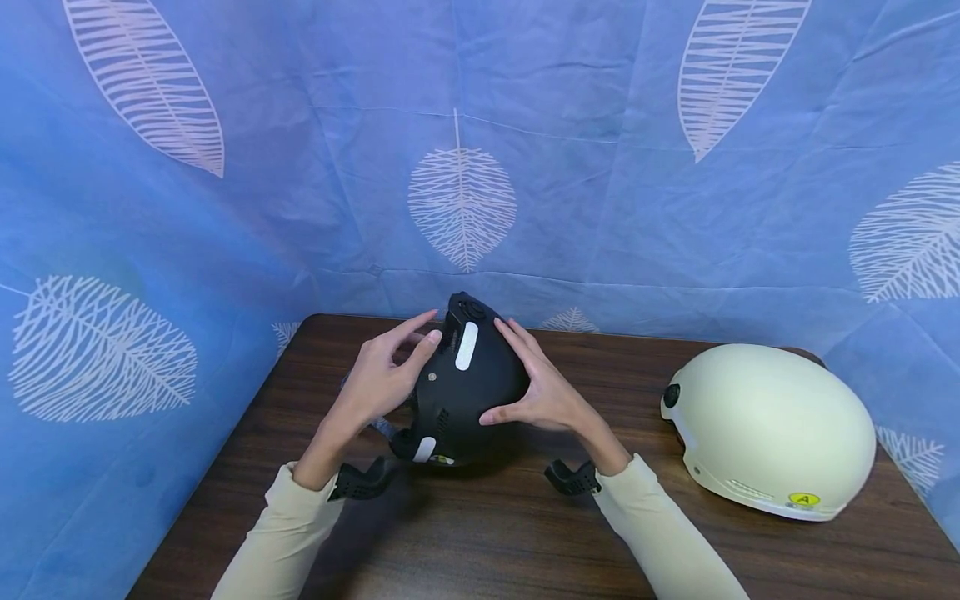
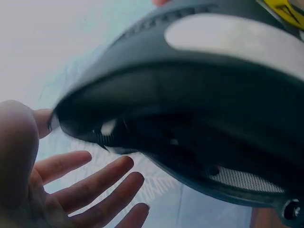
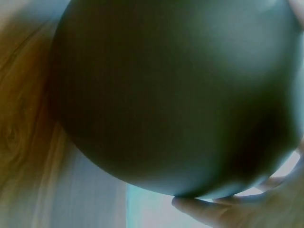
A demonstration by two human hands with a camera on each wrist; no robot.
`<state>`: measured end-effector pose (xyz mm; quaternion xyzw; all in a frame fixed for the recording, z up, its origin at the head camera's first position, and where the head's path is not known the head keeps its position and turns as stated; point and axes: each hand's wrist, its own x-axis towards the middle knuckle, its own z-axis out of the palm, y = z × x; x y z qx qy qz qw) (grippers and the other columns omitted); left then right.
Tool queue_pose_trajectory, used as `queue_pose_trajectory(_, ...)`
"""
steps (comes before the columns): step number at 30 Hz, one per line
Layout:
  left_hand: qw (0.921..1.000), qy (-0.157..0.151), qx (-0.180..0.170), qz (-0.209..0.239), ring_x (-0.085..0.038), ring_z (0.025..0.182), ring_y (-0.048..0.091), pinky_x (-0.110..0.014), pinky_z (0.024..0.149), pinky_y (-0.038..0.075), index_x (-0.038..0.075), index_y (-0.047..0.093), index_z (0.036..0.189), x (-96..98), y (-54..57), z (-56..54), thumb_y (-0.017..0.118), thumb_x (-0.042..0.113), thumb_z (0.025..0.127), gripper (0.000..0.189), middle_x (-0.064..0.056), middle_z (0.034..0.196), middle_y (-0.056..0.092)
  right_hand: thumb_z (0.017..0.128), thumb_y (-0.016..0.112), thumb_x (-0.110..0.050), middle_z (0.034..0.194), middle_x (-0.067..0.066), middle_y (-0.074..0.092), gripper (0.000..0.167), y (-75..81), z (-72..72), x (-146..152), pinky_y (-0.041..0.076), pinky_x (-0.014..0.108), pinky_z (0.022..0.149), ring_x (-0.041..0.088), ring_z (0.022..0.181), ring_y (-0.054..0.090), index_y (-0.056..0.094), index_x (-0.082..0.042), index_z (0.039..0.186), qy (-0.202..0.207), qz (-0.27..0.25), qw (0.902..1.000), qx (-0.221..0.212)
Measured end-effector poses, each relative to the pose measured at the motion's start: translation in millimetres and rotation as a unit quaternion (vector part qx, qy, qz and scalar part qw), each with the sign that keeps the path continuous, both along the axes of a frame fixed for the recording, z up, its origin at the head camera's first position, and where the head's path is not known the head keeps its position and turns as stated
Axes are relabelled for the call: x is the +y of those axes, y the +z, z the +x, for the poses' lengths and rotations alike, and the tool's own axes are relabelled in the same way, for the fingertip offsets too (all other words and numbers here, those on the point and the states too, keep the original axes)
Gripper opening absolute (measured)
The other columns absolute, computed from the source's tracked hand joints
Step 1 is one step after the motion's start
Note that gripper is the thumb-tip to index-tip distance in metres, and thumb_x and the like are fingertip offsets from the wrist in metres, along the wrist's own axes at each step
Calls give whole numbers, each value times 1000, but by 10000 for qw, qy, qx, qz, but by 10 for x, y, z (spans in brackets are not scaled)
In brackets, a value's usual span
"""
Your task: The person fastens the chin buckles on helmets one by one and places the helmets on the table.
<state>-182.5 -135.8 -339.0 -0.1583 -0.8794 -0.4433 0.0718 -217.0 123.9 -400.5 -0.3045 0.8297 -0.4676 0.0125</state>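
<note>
Two hands (image 1: 378, 379) (image 1: 549, 392), one black helmet (image 1: 468, 396), one cream helmet (image 1: 772, 429).

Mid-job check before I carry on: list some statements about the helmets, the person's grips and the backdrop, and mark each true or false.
1. The person's right grip is on the rounded, matte black helmet. True.
2. A smooth, rounded cream helmet rests on the dark brown wood-grain table. True.
3. In the head view, the cream helmet lies left of the black one. False: it lies to the right.
4. Blue cloth with white leaf prints hangs behind the table. True.
5. The person's left grip is clenched into a fist. False: its fingers are spread.
6. The right grip touches the cream helmet. False: it is apart from it.
</note>
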Motion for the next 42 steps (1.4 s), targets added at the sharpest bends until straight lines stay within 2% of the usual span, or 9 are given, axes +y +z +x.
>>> queue_pose_trajectory(3, 9999, 117, -20, 4, -23, 99, 67, -44, 84, 55, 29, 48, 148, -69, -60, -8, 50, 48, 102, 50, -7, 122, 68, 68, 88, -52, 167, 1, 1, 121, -19, -5, 12, 18, 71, 111, 32, 153, 4, 12, -31, 160, 12, -4, 10000, -20)
queue_pose_trajectory(8, 9995, 306, -118, 0, -25, 102, 66, -46, 88, 54, 26, 50, 147, -180, -185, -41, 52, 46, 101, 50, -10, 125, 66, 68, 91, -37, 166, 12, -1, 123, -54, -22, 43, 15, 72, 110, 39, 151, 2, 13, -17, 161, 69, -149, 9996, -218)
queue_pose_trajectory(11, 9991, 355, -224, -9, -27, 100, 67, -47, 87, 54, 22, 51, 145, -239, -275, -65, 54, 42, 101, 48, -12, 123, 66, 69, 91, -35, 166, 13, -1, 122, -70, -27, 62, 14, 73, 110, 40, 151, 1, 13, -16, 161, 102, -244, 9993, -276)
queue_pose_trajectory(14, 9986, 354, -381, -68, -28, 98, 67, -47, 85, 54, 19, 52, 145, -286, -381, -97, 57, 36, 101, 47, -12, 121, 67, 69, 90, -43, 166, 7, -1, 122, -91, -28, 84, 14, 73, 110, 36, 152, 1, 13, -24, 161, 101, -291, 9993, -211)
queue_pose_trajectory(19, 9969, 387, -646, -237, -28, 104, 65, -49, 90, 51, 14, 52, 144, -355, -626, -176, 60, 28, 100, 46, -13, 119, 68, 68, 84, -60, 166, -1, 0, 119, -130, -31, 117, 15, 72, 111, 30, 153, 3, 12, -35, 159, 117, -377, 9992, -110)
queue_pose_trajectory(23, 9947, 395, -903, -278, -30, 108, 64, -51, 93, 50, 11, 51, 144, -396, -830, -223, 60, 26, 100, 47, -16, 123, 66, 69, 82, -62, 166, -4, 0, 118, -187, -33, 144, 15, 71, 111, 29, 153, 2, 11, -36, 159, 240, -586, 9979, -138)
queue_pose_trajectory(27, 9922, 423, -1149, -247, -37, 116, 62, -55, 97, 47, 9, 48, 146, -404, -969, -250, 60, 25, 100, 50, -22, 130, 61, 69, 81, -64, 166, -4, 1, 119, -220, -25, 174, 16, 70, 112, 29, 153, 3, 10, -34, 160, 339, -729, 9967, -130)
queue_pose_trajectory(34, 9881, 527, -1434, -194, -40, 127, 53, -60, 104, 40, 12, 45, 149, -346, -1070, -261, 61, 26, 99, 54, -23, 140, 53, 69, 81, -63, 166, -4, -1, 121, -246, -18, 247, 17, 68, 113, 28, 153, 2, 8, -31, 160, 450, -780, 9959, -125)
queue_pose_trajectory(42, 9854, 265, -1679, 34, -38, 125, 56, -59, 102, 41, 13, 43, 151, -320, -1186, -257, 59, 26, 100, 55, -23, 139, 54, 68, 80, -64, 167, -3, 0, 121, -298, -11, 324, 10, 71, 112, 30, 153, 2, 7, -33, 160, 411, -687, 9967, -90)
